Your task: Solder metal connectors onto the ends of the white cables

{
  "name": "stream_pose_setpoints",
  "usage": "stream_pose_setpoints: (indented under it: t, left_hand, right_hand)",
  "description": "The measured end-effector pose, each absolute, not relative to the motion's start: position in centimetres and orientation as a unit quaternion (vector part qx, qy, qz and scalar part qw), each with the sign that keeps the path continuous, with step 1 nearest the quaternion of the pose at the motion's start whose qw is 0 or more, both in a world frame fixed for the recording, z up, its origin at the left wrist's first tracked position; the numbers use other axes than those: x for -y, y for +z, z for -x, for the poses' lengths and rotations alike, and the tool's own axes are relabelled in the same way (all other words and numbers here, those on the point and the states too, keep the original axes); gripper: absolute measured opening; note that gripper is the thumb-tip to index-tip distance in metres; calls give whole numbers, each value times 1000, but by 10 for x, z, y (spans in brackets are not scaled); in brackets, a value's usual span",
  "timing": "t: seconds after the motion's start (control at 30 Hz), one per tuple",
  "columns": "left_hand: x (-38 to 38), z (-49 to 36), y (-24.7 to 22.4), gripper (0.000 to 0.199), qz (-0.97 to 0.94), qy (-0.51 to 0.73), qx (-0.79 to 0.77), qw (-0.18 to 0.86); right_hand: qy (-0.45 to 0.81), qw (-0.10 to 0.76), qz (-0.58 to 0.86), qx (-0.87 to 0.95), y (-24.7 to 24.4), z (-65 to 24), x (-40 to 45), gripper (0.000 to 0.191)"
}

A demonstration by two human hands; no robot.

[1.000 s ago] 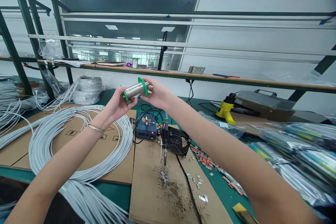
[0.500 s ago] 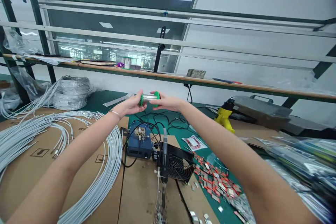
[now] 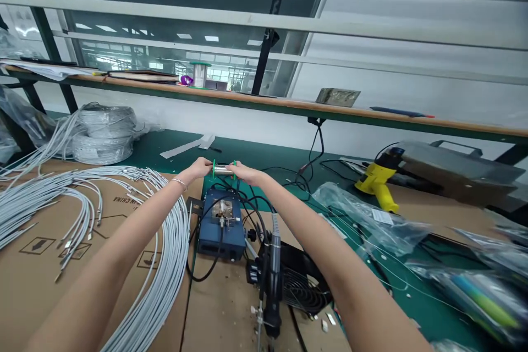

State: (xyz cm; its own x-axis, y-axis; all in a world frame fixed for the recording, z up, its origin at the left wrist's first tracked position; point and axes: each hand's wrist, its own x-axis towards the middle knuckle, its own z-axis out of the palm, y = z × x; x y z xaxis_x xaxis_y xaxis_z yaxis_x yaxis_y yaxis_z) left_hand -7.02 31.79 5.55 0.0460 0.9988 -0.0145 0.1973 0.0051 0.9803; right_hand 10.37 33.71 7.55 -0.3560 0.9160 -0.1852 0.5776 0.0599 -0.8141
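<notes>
A small solder wire spool (image 3: 223, 170) with green flanges is held level between my two hands, just beyond the blue box (image 3: 220, 236). My left hand (image 3: 198, 168) grips its left end, fingers closed. On the other end, my right hand (image 3: 246, 174) is closed around the right flange. Both arms are stretched far forward. Below the spool, black cables run over the blue box, which has a metal fixture on top. A soldering iron with a black handle (image 3: 273, 280) stands upright in a holder to the right of the box.
A black fan (image 3: 305, 289) stands beside the iron, partly behind my right forearm. Bundled white cables (image 3: 175, 253) cover the cardboard at left, with wire coils (image 3: 105, 132) behind. At right are a yellow heat gun (image 3: 379, 179) and plastic bags (image 3: 371, 217). A shelf (image 3: 247, 96) spans the back.
My hands have carried the spool farther from me and lower, toward the back of the blue box. Both hands keep their hold. The view has shifted, showing more of the right side.
</notes>
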Motion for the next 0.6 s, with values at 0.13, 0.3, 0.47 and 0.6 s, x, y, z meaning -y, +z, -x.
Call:
stream_pose_setpoints:
  t: [0.13,0.3,0.47,0.6]
  left_hand:
    - [-325,76,40,29,-557,404,-572,447]
    - [-323,77,33,29,-558,377,-593,442]
    - [-322,79,32,30,-558,356,-610,436]
    - [-324,79,26,29,-560,347,-613,436]
  right_hand:
    - [413,158,548,710,63,-104,-340,28]
    - [399,112,559,718,58,-107,-339,29]
    - [388,85,555,731,62,-109,-346,28]
    - [370,82,554,741,63,-108,-353,28]
